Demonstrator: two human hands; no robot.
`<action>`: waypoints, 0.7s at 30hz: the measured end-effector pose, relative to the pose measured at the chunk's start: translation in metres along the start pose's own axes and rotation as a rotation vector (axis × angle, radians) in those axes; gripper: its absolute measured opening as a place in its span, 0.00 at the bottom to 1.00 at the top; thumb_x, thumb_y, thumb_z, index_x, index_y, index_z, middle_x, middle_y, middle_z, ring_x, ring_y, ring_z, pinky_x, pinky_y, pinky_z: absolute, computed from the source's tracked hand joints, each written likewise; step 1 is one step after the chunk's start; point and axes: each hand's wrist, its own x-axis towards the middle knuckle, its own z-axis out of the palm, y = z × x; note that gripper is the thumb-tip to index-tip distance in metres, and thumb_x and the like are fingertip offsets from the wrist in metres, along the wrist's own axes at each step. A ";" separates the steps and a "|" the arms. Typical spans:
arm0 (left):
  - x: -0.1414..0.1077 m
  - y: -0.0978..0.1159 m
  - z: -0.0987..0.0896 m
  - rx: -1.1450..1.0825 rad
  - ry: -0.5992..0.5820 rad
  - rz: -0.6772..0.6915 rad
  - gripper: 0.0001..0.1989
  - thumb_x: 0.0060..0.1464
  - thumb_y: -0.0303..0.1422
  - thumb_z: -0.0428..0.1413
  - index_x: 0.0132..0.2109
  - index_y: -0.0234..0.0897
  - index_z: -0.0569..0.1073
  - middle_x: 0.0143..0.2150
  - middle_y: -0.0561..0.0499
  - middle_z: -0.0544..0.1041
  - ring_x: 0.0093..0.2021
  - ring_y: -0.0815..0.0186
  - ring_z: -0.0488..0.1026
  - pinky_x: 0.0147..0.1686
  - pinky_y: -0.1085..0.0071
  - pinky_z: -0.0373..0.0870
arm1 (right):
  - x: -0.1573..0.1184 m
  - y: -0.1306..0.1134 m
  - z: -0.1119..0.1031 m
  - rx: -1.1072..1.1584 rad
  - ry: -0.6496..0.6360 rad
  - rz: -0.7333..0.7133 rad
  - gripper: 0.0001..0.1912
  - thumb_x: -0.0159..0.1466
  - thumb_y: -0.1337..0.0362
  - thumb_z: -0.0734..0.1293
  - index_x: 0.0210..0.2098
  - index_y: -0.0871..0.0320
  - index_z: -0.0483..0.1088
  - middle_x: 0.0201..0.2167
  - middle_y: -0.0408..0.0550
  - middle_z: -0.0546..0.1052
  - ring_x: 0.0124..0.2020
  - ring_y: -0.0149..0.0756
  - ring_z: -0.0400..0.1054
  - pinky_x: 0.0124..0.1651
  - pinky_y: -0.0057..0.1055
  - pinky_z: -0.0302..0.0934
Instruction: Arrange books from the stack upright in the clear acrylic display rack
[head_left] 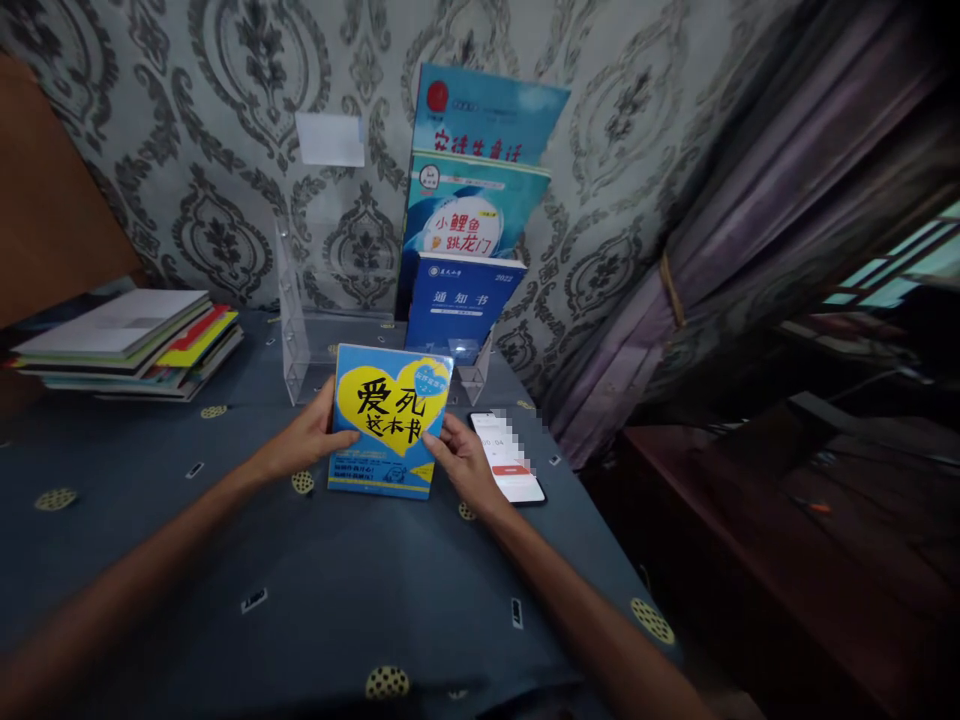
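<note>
A blue book (pixel 386 465) with a yellow heart on its cover is held up over the table, its front facing me. My left hand (pixel 319 435) grips its left edge, thumb on the cover. On the right edge my right hand (pixel 461 460) closes the same way, with its thumb on the cover. Just behind the book stands a clear tiered rack (pixel 294 320). Its right side holds a dark blue booklet (pixel 461 300), a teal book (pixel 480 205) and a taller blue book (pixel 491 110), stepped upward toward the back.
A pile of books and papers (pixel 120 340) lies at the left of the patterned table (pixel 300 610). A phone (pixel 517 480) lies beside my right hand. Patterned wall behind carries a white paper (pixel 330 138). A purple curtain (pixel 720 220) hangs at the right.
</note>
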 end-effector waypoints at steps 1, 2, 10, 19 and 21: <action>0.001 -0.001 0.000 0.010 -0.001 0.018 0.40 0.49 0.31 0.66 0.67 0.41 0.59 0.67 0.40 0.65 0.68 0.46 0.60 0.65 0.49 0.63 | 0.000 -0.001 0.000 -0.010 -0.003 -0.012 0.22 0.60 0.50 0.73 0.50 0.51 0.73 0.45 0.47 0.82 0.45 0.44 0.78 0.48 0.44 0.74; 0.002 -0.001 0.000 0.020 -0.003 0.028 0.41 0.49 0.32 0.66 0.68 0.42 0.58 0.68 0.41 0.65 0.69 0.46 0.60 0.66 0.49 0.62 | 0.000 -0.002 0.000 -0.019 -0.009 -0.023 0.21 0.61 0.50 0.73 0.50 0.51 0.73 0.45 0.47 0.82 0.46 0.44 0.78 0.48 0.43 0.73; 0.001 -0.003 -0.015 0.211 -0.075 -0.011 0.41 0.54 0.37 0.64 0.70 0.44 0.54 0.65 0.42 0.68 0.61 0.50 0.70 0.59 0.56 0.70 | -0.001 -0.008 -0.009 -0.092 -0.115 -0.056 0.20 0.64 0.52 0.71 0.53 0.52 0.70 0.50 0.49 0.80 0.48 0.43 0.77 0.50 0.41 0.72; 0.009 0.009 -0.024 0.302 -0.072 0.100 0.34 0.53 0.39 0.61 0.66 0.44 0.63 0.49 0.46 0.80 0.47 0.51 0.77 0.45 0.62 0.77 | 0.009 -0.020 -0.019 -0.223 -0.125 -0.086 0.19 0.65 0.52 0.69 0.52 0.53 0.70 0.43 0.47 0.81 0.35 0.36 0.76 0.31 0.28 0.68; 0.016 0.017 -0.018 0.350 -0.035 0.103 0.33 0.53 0.38 0.61 0.65 0.43 0.63 0.50 0.46 0.79 0.47 0.51 0.77 0.44 0.61 0.76 | 0.016 -0.024 -0.023 -0.238 -0.105 -0.136 0.18 0.65 0.52 0.69 0.51 0.53 0.70 0.45 0.47 0.80 0.37 0.37 0.76 0.35 0.30 0.69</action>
